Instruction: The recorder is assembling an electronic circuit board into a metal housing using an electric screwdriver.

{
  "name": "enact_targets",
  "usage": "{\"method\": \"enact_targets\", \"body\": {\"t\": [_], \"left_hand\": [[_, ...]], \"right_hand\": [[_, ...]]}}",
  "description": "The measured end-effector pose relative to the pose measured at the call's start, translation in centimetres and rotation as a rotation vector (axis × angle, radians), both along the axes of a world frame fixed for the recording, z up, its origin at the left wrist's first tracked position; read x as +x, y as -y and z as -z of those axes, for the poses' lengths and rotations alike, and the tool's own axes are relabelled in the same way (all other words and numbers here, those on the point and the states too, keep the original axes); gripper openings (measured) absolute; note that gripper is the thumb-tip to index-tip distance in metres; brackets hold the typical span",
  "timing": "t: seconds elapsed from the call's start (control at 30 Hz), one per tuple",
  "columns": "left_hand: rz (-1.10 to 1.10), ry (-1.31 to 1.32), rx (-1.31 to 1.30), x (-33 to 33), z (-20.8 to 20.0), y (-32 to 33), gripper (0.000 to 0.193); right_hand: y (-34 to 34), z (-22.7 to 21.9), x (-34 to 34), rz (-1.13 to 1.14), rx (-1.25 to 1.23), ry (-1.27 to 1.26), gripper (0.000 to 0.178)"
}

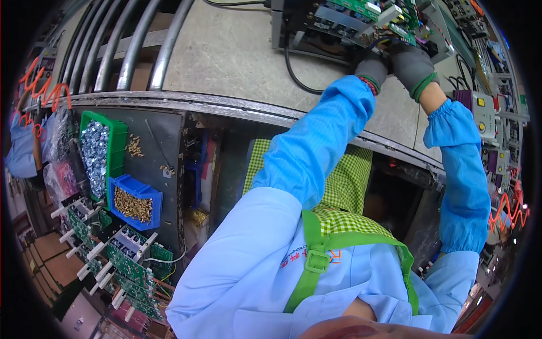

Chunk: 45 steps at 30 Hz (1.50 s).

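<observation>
An open metal chassis (278, 28) stands on the bench at the top, with green circuit boards (357, 5) and wires (389, 40) inside. My left hand (371, 69), in a grey glove, reaches to the chassis's near side. Beside it, also gloved in grey, my right hand (415, 66) reaches in with its fingers bent down among the wires and parts. The two hands are close together. The fingertips of both are hidden by the chassis and the gloves, so what they grip, if anything, does not show. A black cable (293, 73) curves from the chassis onto the bench.
Left of me, a green bin (117, 147) holds silvery metal pieces and a blue bin (158, 206) holds brass-coloured screws. Several circuit boards (127, 257) stand at lower left. Metal rollers (135, 45) lie beyond the bench edge (226, 104). Grey boxed units (483, 116) line the right.
</observation>
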<state>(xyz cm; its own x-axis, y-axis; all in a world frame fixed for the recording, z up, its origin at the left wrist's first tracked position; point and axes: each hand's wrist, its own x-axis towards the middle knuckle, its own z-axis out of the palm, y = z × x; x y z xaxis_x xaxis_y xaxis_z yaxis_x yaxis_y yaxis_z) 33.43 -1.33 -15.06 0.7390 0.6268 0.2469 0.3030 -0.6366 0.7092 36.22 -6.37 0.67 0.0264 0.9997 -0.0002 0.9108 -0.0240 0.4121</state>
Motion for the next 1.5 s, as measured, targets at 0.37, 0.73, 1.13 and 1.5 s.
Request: {"method": "enact_targets", "body": {"t": [0.37,0.73,1.13,1.5], "left_hand": [[0.003,-0.027,-0.369,1.9,2.7,0.2,0.032],[0.102,-0.096,-0.053,0.9,1.3,-1.4,0.028],[0.169,-0.308,-0.114,-0.1,0.0,-0.8,0.03],[0.023,-0.021,-0.144,2.6,3.2,-1.0,0.034]], "right_hand": [[-0.4,0.9,0.2,0.15,0.048,-0.198,0.023],[-0.8,2.4,1.4,0.23,0.004,-0.148,0.027],[-0.8,2.5,1.3,0.246,0.123,-0.297,0.025],[-0.7,3.0,1.7,0.171,0.055,-0.092,0.024]]}}
